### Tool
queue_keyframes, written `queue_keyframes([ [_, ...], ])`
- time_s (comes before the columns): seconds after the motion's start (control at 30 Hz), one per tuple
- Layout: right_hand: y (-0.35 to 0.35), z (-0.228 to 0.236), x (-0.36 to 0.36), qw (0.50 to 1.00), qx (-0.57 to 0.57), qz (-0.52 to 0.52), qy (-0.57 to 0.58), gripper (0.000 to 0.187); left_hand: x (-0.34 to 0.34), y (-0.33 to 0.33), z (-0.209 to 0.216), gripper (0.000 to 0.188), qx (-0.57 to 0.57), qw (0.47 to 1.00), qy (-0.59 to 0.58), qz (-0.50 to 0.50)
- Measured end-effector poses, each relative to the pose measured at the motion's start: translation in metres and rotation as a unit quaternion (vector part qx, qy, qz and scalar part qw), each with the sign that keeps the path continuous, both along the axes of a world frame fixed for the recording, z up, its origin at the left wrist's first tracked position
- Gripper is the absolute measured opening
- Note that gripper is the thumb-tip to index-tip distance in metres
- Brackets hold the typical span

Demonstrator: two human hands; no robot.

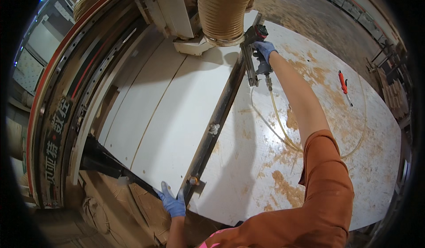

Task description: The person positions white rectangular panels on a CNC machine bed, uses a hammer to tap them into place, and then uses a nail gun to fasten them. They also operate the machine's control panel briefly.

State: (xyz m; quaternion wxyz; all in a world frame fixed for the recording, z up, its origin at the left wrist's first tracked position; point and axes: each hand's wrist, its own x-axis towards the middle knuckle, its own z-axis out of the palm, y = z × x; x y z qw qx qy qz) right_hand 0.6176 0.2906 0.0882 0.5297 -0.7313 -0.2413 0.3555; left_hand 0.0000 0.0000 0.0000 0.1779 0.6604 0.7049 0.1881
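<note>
My right hand (266,50), in a blue glove, is wrapped round the handle of a black pneumatic nail gun (249,64) at the far end of a white board (170,110). The gun's tip sits over the board's right edge, beside a dark metal rail (220,115); whether it touches is hidden. A thin yellowish air hose (278,110) runs from the gun's base across the table. My left hand (173,203), also gloved in blue, rests at the board's near corner with fingers spread. Two narrow dark grooves run along the board's length.
A dusty white table (234,172) spreads to the right, with sawdust patches and a red-handled screwdriver (343,84). A ribbed dust hose (226,11) and machine head hang over the far end. The machine's long gantry beam (55,128) stands at left. Brown cardboard (106,199) lies below.
</note>
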Motion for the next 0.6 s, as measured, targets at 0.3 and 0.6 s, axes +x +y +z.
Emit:
queue_keyframes([
  [0.3,0.078,-0.019,0.034,0.993,-0.059,0.041,-0.098,0.035,-0.018,0.009,-0.052,0.081,0.027,0.988,-0.145,-0.038],
  [0.6,0.099,-0.008,0.05,0.957,-0.158,0.091,-0.225,0.047,-0.007,0.015,-0.037,0.088,-0.027,0.996,-0.084,-0.017],
])
